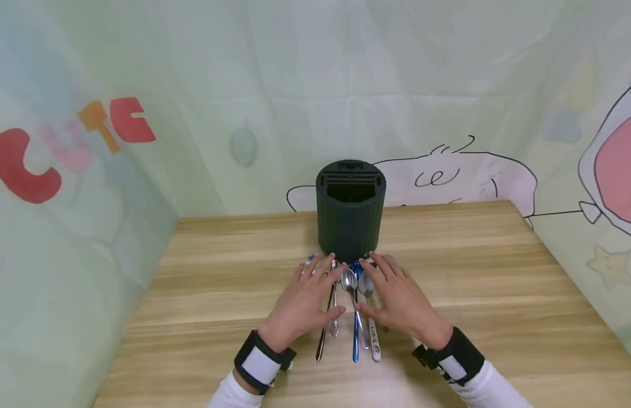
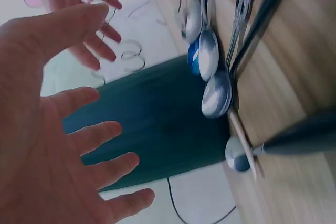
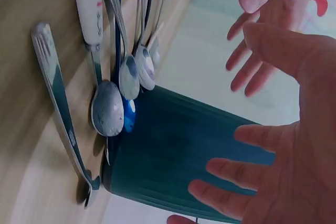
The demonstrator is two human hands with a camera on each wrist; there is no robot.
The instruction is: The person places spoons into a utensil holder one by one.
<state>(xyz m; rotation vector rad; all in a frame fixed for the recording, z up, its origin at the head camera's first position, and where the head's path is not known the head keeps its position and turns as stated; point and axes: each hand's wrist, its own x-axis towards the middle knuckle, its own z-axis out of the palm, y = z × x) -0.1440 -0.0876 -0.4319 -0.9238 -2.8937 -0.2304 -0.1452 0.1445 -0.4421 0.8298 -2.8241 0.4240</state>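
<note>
Altogether, two bare hands, a row of cutlery and one upright holder, all on or above a wood-grain table (image 1: 218,283).

Left hand (image 1: 305,300): spread wide, holding nothing; held above the left part of the row.

Right hand (image 1: 399,300): likewise wide and without a load; above the right part of the row, well clear of the wood in its wrist view.

Cutlery, lying between and beneath the hands, heads toward the holder, left to right:
– black-handled spoon (image 2: 299,137), largely covered by the left hand in the head view;
– dark-handled piece (image 1: 323,340), kind unclear;
– ornate spoon (image 1: 335,327), silver;
– plain spoon (image 1: 349,280), silver, aslant, its handle crossing the next item;
– blue spoon (image 1: 355,340);
– white-handled spoon (image 1: 372,326), coloured marks on the grip;
– silver utensil (image 3: 63,108), outermost right, seen edge-on; type cannot be told.

Holder (image 1: 350,226): dark green, rounded, standing just beyond the heads; top with one large opening and narrow slots.

Straps: black with pale patch, one on the left wrist (image 1: 261,362), one on the right. Sleeves (image 1: 494,388): white.

Backdrop (image 1: 275,68): pale printed cloth; coloured letters left, pink balloon (image 1: 623,170) and star (image 1: 613,266) right.
</note>
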